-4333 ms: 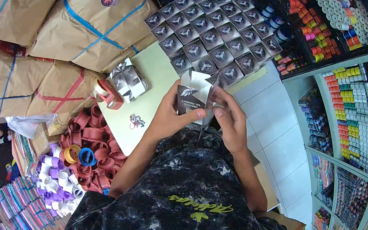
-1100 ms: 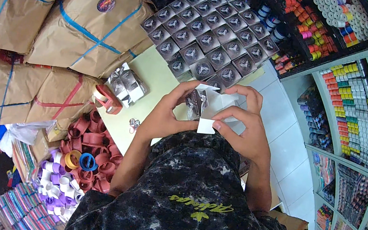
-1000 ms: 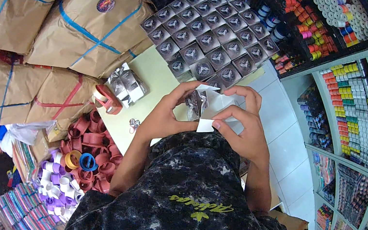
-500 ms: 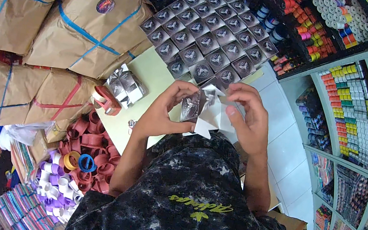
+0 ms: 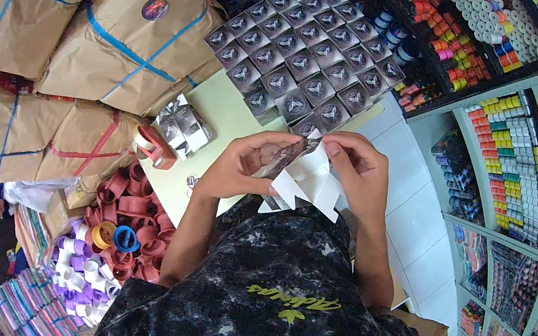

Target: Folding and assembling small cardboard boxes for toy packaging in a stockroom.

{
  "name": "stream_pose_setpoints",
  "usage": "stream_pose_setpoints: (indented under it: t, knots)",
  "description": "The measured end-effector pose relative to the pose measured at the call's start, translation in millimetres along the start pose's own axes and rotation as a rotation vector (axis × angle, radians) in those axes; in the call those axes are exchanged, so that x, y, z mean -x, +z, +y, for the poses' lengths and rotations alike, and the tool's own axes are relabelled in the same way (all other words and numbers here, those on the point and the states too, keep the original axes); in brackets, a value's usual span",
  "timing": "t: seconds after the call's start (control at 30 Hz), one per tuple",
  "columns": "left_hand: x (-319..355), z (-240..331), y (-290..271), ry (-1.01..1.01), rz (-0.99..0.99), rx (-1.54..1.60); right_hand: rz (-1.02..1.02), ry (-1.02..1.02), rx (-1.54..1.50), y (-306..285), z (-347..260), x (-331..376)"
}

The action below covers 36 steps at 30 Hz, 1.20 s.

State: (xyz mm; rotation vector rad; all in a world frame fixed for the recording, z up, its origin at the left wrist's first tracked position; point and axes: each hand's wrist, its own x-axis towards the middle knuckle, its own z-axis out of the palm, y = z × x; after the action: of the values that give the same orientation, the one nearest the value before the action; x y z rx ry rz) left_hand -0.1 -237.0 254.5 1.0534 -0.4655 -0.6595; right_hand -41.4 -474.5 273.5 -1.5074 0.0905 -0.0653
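Note:
Between my hands, just above my lap, is a small cardboard box point(image 5: 314, 179), black and silver outside and white inside, with its flaps standing out. My left hand point(image 5: 240, 166) grips its printed left side, thumb at the lower edge and fingers behind. At the top right, my right hand point(image 5: 360, 173) pinches a white edge between thumb and fingers. Beyond my hands, rows of closed black and silver boxes point(image 5: 302, 59) stand packed together on the pale yellow table point(image 5: 226, 106). A stack of flattened boxes point(image 5: 183, 125) lies on the table to the left.
A red tape dispenser point(image 5: 156, 148) sits at the table's left edge. Red tape cores point(image 5: 133, 205) and white and purple ones point(image 5: 81, 272) are heaped below. Brown wrapped parcels point(image 5: 129, 21) rise on the left. Shelves of colourful spools point(image 5: 502, 151) line the right.
The box has turned and opened wider, so its white inside and pointed flaps face me more. My right hand has closed from spread fingers to a pinch on its edge.

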Motion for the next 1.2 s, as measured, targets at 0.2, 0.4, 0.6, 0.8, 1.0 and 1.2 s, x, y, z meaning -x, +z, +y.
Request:
stream_pose_setpoints:
  t: [0.2,0.4,0.6,0.8,1.0,1.2]
  knots:
    - [-1.1,4.1,1.0,0.066,0.022,-0.297,-0.065,-0.142,0.458,-7.9,-25.8,4.7]
    - [-4.8,8.6,15.6,0.021,0.018,-0.348,-0.115,-0.107,0.615,-12.6,-24.8,7.2]
    - [-3.8,6.7,19.3,-0.027,0.056,-0.277,-0.141,-0.127,0.660,-13.0,-20.6,8.2]
    - [-1.5,-2.4,8.4,-0.021,0.044,-0.152,-0.159,-0.152,0.569,-15.5,-15.4,9.8]
    - [-2.0,-6.3,1.7,-0.032,0.033,-0.038,-0.120,-0.047,0.387,-9.5,-28.9,9.6]
    - [-1.7,-4.2,3.5,-0.063,-0.011,-0.219,-0.072,-0.343,0.336,-10.4,-26.0,4.9]
